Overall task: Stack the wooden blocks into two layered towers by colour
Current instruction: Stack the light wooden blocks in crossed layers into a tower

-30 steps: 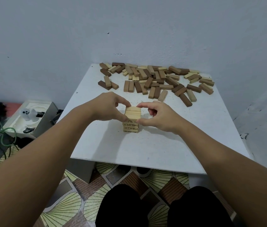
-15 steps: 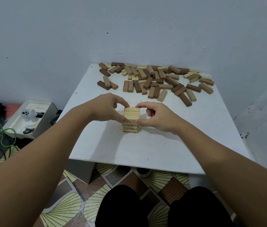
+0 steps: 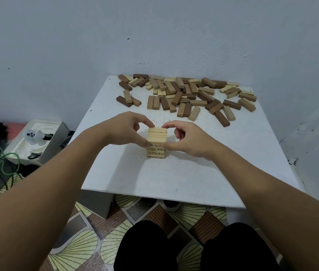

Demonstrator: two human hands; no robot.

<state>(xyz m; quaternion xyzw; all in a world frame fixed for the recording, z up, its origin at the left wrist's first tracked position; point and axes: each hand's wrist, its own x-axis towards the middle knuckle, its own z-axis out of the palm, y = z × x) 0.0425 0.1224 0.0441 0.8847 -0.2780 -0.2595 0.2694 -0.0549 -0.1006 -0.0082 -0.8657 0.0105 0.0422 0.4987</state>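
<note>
Near the table's [image 3: 174, 178] middle, your left hand [image 3: 124, 130] and right hand [image 3: 188, 140] pinch the top layer of the pale tower [image 3: 156, 142] between thumb and forefinger. Squeeze unevenly and, likely, the layers twist or topple; the loose blocks [image 3: 186, 94] wait behind.

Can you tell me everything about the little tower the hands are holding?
The light wooden tower stands upright near the middle of the white table. It is made of pale blocks in crossed layers; small dark marks show on the front block ends. The left hand and right hand pinch its top layer from either side.
</note>
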